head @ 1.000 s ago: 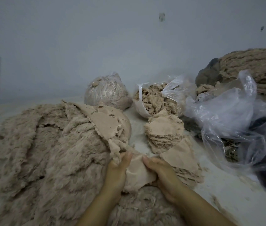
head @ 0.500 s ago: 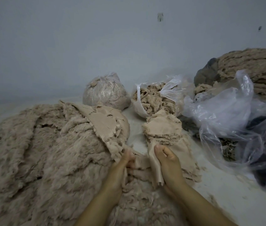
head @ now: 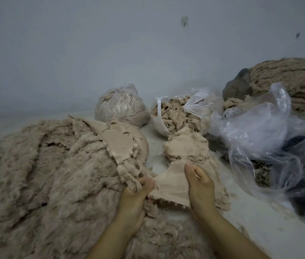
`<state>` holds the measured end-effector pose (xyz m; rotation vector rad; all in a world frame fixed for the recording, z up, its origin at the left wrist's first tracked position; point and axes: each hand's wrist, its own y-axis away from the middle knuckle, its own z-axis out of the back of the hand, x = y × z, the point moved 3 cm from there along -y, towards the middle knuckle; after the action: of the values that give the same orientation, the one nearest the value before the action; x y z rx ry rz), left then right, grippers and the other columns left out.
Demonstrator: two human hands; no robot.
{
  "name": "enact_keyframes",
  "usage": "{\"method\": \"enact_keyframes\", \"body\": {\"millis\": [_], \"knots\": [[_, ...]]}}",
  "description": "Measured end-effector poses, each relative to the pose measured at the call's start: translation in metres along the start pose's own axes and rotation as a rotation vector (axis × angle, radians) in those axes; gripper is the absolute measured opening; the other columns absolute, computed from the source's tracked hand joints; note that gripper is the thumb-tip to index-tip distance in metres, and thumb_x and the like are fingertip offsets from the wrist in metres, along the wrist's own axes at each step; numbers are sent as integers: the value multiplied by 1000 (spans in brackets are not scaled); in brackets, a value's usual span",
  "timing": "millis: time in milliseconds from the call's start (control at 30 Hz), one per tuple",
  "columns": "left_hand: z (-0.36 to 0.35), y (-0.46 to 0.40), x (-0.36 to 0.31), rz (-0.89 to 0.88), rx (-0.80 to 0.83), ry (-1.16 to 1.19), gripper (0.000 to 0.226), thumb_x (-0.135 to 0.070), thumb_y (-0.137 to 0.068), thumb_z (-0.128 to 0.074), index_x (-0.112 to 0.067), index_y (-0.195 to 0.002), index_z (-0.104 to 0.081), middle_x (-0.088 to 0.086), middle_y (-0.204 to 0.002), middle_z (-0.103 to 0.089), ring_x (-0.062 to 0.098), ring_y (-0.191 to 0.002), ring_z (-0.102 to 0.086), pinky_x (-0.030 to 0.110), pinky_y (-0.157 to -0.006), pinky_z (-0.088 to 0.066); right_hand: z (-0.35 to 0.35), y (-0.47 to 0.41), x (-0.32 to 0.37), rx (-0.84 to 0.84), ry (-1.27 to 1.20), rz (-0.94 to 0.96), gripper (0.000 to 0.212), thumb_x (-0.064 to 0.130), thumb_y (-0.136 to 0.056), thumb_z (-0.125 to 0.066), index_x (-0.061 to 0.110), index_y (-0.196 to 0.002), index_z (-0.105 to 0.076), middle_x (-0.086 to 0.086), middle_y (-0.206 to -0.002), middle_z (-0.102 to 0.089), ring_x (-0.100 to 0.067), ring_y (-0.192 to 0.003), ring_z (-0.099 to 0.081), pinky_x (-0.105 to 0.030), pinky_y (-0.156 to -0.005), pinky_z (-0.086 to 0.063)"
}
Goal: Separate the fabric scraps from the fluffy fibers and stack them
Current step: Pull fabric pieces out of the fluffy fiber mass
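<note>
A big heap of beige fluffy fibers point(head: 45, 174) covers the left and lower middle of the floor, with flat fabric pieces point(head: 121, 141) lying on its top right. A thin beige fabric scrap point(head: 172, 182) is stretched between both hands. My left hand point(head: 136, 193) grips a tuft of fluff and the scrap's left corner. My right hand point(head: 200, 186) pinches the scrap's right side between thumb and fingers. Just behind my right hand lies a stack of fabric scraps point(head: 187, 148).
A tied clear bag of fibers point(head: 120, 105) and an open bag of fibers point(head: 178, 114) stand at the back. Crumpled clear plastic bags point(head: 260, 135) over dark material fill the right side. A roll of beige material point(head: 294, 81) lies by the wall.
My right hand has moved to the right and spread the scrap out flat. My left hand has closed on the fluff at the scrap's left corner.
</note>
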<state>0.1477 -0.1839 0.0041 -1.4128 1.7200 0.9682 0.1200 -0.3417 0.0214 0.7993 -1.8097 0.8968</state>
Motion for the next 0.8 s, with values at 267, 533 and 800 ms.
{"method": "enact_keyframes", "body": {"millis": [267, 533, 800], "knots": [[4, 1, -2, -25, -12, 36, 11, -1, -84, -60, -6, -85, -69, 6, -57, -57, 8, -43, -44, 17, -36, -35, 17, -23, 4, -161, 90, 43, 21, 25, -91, -64, 20, -72, -72, 11, -65, -69, 3, -58, -59, -13, -55, -45], [6, 2, -6, -144, 32, -143, 24, -7, -88, -58, -9, -67, -69, 9, -60, -53, 10, -46, -46, 21, -40, -39, 58, -56, 5, -150, 355, -123, 20, 22, -91, -63, 21, -72, -69, -10, -105, -71, -24, -101, -63, -44, -96, -49], [-13, 10, -2, -176, 155, -121, 29, -34, -74, -64, -8, -79, -76, 12, -82, -72, 18, -75, -69, 24, -61, -55, 8, -12, 28, 498, -7, -502, 26, 26, -73, -71, 1, -79, -69, -15, -69, -67, -22, -58, -62, -27, -54, -53]]}}
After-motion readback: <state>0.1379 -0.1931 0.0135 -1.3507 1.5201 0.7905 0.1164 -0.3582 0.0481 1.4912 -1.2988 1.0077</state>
